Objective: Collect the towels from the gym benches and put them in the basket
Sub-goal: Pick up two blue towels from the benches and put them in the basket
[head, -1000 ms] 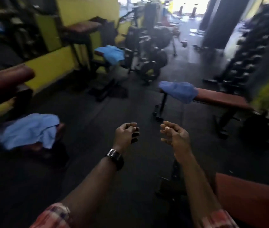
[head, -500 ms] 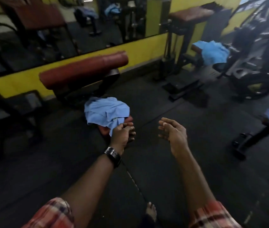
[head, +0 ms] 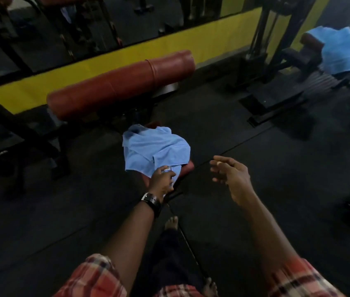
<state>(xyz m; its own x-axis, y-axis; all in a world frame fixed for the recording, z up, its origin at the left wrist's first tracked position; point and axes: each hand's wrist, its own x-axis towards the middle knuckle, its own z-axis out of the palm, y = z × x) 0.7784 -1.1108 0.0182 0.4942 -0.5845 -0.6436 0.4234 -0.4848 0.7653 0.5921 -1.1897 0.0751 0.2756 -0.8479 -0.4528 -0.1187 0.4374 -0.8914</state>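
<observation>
**A:** Where is the nearest towel?

**B:** A crumpled light-blue towel (head: 154, 151) lies in the middle of the frame. It is draped over the small red seat pad (head: 188, 166) of a bench, and its lower edge hangs over the pad's near side.

**A:** And the person's hands?

**B:** The left hand (head: 161, 179), with a wristwatch (head: 151, 200) on its wrist, is at that hanging edge. Its fingers are curled onto the cloth and grasp it. The right hand (head: 232, 174) hovers just right of the pad, apart from the towel. Its fingers are loosely stretched toward the left and it holds nothing.

**A:** Does anything else carry a towel?

**B:** Yes, in the upper right of the frame. A second blue towel (head: 345, 50) is heaped on the dark red pad (head: 311, 39) of another machine and spills down its near side.

**A:** What surrounds the near bench?

**B:** A long red backrest (head: 118, 84) slants across the frame above and left of the near towel. Behind it runs a yellow wall band (head: 212, 37). The floor (head: 277, 168) is dark matting. A bare foot (head: 171, 222) shows at lower centre, below the left wrist. Plaid sleeves (head: 92, 277) cover both upper arms at the bottom edge.
</observation>
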